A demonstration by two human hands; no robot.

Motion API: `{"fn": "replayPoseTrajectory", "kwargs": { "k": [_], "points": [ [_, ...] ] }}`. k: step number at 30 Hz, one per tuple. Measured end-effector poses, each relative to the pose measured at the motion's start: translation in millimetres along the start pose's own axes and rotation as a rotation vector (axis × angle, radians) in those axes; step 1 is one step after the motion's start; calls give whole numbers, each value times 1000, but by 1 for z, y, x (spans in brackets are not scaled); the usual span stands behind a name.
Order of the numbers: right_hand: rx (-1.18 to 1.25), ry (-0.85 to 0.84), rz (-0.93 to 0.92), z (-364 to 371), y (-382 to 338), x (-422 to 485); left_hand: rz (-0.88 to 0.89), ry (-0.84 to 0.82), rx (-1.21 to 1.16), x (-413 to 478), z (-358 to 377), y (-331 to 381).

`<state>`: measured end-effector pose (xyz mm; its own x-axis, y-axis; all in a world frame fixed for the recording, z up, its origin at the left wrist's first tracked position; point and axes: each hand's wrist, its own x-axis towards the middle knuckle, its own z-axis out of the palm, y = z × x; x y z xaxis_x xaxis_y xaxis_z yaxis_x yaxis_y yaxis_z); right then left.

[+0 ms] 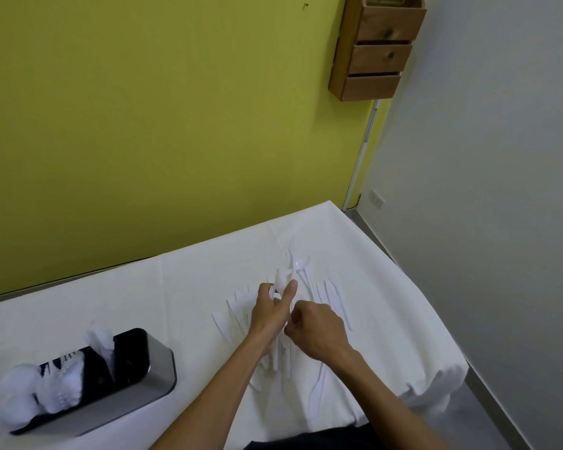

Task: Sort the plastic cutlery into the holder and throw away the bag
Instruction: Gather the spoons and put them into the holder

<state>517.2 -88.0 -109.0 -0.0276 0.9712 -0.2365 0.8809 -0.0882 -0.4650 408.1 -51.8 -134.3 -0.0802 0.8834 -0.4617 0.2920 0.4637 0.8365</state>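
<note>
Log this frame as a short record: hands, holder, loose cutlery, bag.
left hand: grips a bundle of white cutlery
right hand: fingers curled, close beside the left hand; grip unclear
holder: at the table's left, white cutlery in its left compartments
loose cutlery: scattered on the white cloth around both hands
bag: not in view

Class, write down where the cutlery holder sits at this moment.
Head view: the cutlery holder stands near-left on the table, apart from the left hand and the loose cutlery to its right.
</note>
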Motion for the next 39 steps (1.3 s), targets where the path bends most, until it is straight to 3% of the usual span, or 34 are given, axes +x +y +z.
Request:
{"fn": "replayPoseTrajectory", "kwargs": {
  "k": [4,9,11,16,23,29,32,39],
  "points": [
    [168,-139,-52,-5,2,16,-33,86,8,2,-17,-5],
    [245,77,215,0,20,67,-105,164,-103,9,-39,-12],
    [210,70,264,3,17,81,-113,153,-242,10,-41,-12],
    [248,-19,292,16,21,93,-119,111,-371,9,-37,-7],
    [620,-66,228,-3,6,39,-143,158,-364,22,-36,-7],
    [444,-132,79,6,-3,6,-143,153,-176,31,-32,-7],
    [353,-73,77,12,3,13,-128,165,-139,30,-34,-5],
    [184,-65,99,14,14,71,-114,184,-289,23,-43,-9]
  ]
}}
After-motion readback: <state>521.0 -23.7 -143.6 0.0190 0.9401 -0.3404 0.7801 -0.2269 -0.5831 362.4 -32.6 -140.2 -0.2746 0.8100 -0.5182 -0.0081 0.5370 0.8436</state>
